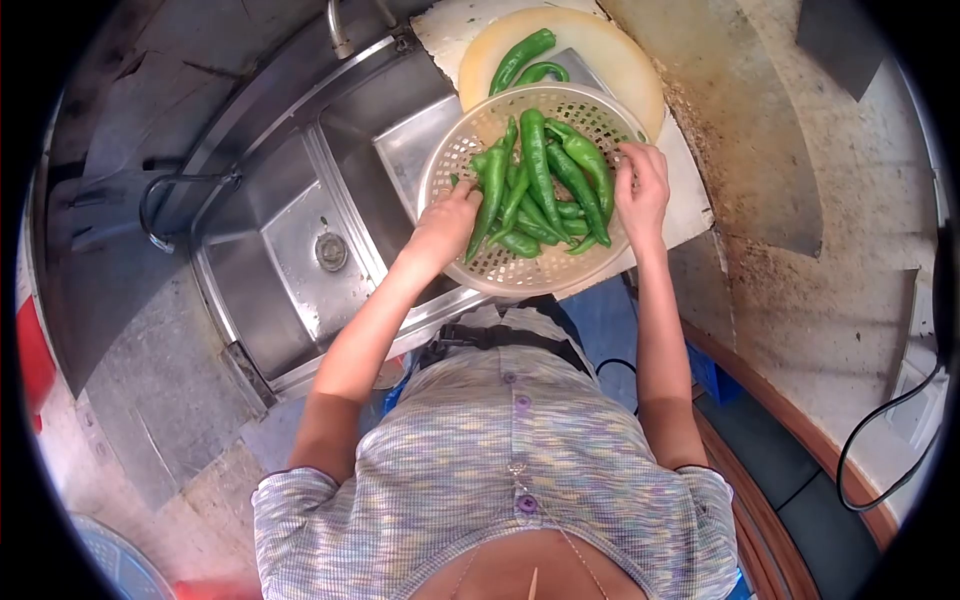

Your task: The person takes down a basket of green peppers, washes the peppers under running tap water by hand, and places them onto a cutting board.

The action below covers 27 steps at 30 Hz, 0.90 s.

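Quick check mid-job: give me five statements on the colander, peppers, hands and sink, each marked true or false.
1. The left hand and right hand are at opposite sides of the colander. True.
2. The peppers in the colander are red. False: they are green.
3. A loose pepper lies on the round board. True.
4. The colander sits inside the left basin. False: it is to the right of that basin.
5. The drain is hidden under peppers. False: it is in plain view.
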Motion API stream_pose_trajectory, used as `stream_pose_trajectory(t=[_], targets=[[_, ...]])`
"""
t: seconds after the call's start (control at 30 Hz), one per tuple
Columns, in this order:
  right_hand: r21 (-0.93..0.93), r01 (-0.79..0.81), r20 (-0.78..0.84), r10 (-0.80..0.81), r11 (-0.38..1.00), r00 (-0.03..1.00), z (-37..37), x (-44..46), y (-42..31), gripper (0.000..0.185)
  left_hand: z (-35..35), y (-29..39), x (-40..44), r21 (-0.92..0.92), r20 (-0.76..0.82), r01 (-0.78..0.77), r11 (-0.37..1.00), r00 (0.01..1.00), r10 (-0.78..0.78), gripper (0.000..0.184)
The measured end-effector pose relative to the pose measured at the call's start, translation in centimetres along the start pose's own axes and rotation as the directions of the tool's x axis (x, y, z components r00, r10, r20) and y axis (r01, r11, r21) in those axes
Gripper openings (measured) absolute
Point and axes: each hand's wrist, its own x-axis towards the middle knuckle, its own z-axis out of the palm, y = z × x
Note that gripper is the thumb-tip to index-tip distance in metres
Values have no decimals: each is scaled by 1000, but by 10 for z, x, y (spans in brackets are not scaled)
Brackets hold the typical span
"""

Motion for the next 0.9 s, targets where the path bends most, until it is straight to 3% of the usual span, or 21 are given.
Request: stream_pose_trajectory(t=[0.13, 0.33, 0.43, 0.53, 0.67, 0.73, 0.83, 0.9], targets=[[0, 3, -10, -3, 1000, 1000, 0, 0, -2, 16, 4, 3, 5, 361, 43, -79, 929, 997, 68, 32], [10, 12, -18, -12, 1000, 1000, 0, 0, -1, 17, -10, -3, 15, 500, 166, -247, 830, 968, 188, 22], [-14, 29, -26, -30, 999, 999, 1, -2, 2, 17, -32, 5, 3, 388, 110, -235, 891, 972, 208, 21], [-32, 31, -22, -32, 999, 999, 0, -2, 1, 17, -65, 19, -7, 274, 148, -128, 953, 985, 89, 24], [-31, -2, 4, 2, 1000, 1000, 0, -2, -1, 16, -107, 16, -23, 73, -144, -58, 996, 987, 68, 21], [-44, 9, 0, -9, 999, 1000, 0, -2, 0, 16, -122, 12, -27, 17, -188, -38, 999, 981, 41, 22], [-42, 2, 15, -2, 999, 1000, -1, -2, -1, 16, -133, 4, -32, -251, -143, 147, 957, 972, -187, 22], [-41, -2, 23, 3, 999, 1000, -1, -2, -1, 16, -132, -5, -33, -415, -134, 164, 895, 962, -239, 22]])
